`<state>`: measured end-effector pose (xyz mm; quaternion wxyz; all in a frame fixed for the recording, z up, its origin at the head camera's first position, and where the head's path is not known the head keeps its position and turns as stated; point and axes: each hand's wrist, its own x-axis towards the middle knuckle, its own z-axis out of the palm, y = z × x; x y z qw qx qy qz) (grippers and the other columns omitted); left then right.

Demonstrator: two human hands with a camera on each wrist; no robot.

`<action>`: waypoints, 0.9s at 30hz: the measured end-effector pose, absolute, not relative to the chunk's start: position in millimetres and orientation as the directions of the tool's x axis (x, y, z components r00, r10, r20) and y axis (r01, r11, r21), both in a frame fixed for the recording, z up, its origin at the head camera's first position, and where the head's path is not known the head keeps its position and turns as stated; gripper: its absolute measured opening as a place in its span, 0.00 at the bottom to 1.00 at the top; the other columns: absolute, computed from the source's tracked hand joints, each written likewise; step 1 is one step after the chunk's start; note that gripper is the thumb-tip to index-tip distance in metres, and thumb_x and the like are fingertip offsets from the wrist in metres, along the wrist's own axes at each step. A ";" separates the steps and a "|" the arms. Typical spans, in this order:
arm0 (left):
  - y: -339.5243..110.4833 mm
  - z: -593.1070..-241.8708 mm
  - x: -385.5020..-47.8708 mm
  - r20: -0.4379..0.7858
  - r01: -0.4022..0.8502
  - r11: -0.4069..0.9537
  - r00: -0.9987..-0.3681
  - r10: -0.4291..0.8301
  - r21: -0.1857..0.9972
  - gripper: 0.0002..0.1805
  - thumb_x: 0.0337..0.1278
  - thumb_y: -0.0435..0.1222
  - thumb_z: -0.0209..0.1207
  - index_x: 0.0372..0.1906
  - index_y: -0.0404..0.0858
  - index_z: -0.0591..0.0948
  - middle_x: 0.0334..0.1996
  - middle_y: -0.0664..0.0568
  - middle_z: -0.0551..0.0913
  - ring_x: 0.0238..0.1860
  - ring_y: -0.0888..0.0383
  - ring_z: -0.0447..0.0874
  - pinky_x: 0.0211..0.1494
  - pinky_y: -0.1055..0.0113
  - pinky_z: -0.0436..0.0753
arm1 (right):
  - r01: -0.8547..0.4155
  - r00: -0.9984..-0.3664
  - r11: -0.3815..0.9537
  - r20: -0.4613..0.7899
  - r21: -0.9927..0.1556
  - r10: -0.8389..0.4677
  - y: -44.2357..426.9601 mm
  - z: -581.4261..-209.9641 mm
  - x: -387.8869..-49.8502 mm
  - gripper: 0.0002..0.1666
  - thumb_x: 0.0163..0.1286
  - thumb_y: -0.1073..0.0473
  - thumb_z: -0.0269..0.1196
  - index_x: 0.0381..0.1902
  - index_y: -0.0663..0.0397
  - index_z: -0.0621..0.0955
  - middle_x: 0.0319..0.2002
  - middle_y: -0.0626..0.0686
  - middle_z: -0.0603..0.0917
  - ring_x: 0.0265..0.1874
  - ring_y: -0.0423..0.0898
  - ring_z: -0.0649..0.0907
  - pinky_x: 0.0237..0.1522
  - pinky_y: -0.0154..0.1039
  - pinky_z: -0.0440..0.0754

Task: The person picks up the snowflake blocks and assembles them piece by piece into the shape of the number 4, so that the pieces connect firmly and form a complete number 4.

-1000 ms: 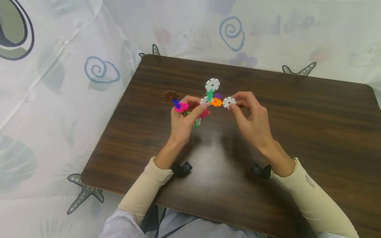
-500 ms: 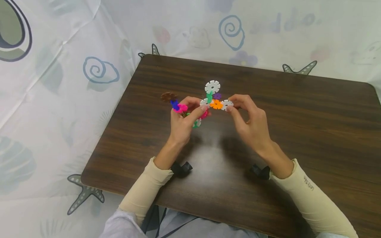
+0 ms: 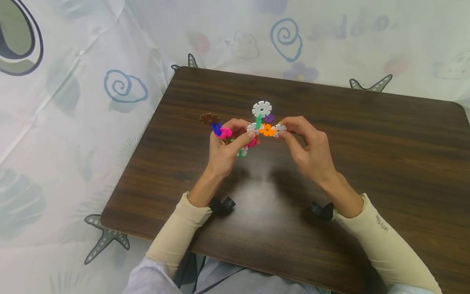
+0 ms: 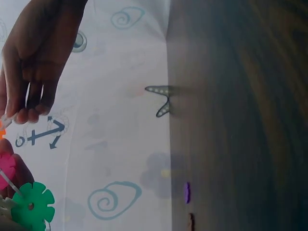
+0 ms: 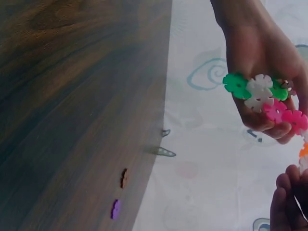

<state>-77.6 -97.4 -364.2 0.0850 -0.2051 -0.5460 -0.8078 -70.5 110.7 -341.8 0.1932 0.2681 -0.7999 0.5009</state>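
Observation:
Several interlocking plastic snowflake discs are joined into a branching chain held above the table. My left hand (image 3: 222, 155) grips this chain, its thumb pressed on a white disc (image 3: 251, 128). Brown (image 3: 207, 119), blue (image 3: 216, 129) and pink (image 3: 225, 132) discs stick out past its left side; a green disc (image 4: 42, 204) hangs below. A green disc (image 3: 258, 121) rises from the thumbed one and carries a larger white disc (image 3: 256, 107). Between thumb and finger, my right hand (image 3: 312, 153) pinches a white disc (image 3: 280, 128) against the orange disc (image 3: 265, 130). Fingers partly hide their joint.
A loose purple disc (image 3: 269, 118) lies on the dark wood table (image 3: 385, 163) behind the chain. Beside it, in the right wrist view, lies a brown disc (image 5: 124, 178). A patterned white cloth (image 3: 227, 24) hangs around the table's far and left edges.
My right hand has moved left, bringing its white disc from a gap beside the orange disc to meet it. That white disc now looks more tilted. My left hand has barely moved.

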 end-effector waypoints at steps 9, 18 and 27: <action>-107.8 -351.7 -83.7 0.267 0.231 -0.192 -0.945 0.187 0.954 0.04 0.61 0.30 0.66 0.38 0.34 0.83 0.32 0.43 0.88 0.33 0.50 0.92 0.42 0.63 0.90 | -0.595 -0.803 0.371 0.548 -0.713 -0.235 115.8 -345.3 -70.3 0.09 0.70 0.69 0.66 0.46 0.66 0.80 0.35 0.56 0.92 0.37 0.41 0.90 0.50 0.22 0.82; -114.5 -342.0 -90.3 0.161 0.152 -0.054 -0.946 0.281 0.987 0.08 0.62 0.35 0.68 0.41 0.37 0.82 0.34 0.46 0.89 0.35 0.48 0.93 0.45 0.60 0.90 | -0.563 -0.826 0.410 0.491 -0.717 -0.276 122.1 -353.2 -69.8 0.06 0.71 0.66 0.67 0.43 0.63 0.83 0.33 0.53 0.91 0.33 0.46 0.88 0.38 0.21 0.80; -120.5 -319.1 -102.1 0.026 0.132 0.252 -0.923 0.384 0.959 0.15 0.59 0.41 0.70 0.48 0.41 0.82 0.36 0.49 0.90 0.39 0.52 0.90 0.43 0.57 0.86 | -0.500 -0.861 0.396 0.391 -0.770 -0.326 123.1 -361.8 -66.0 0.06 0.73 0.63 0.66 0.44 0.55 0.87 0.32 0.51 0.91 0.31 0.40 0.89 0.40 0.24 0.84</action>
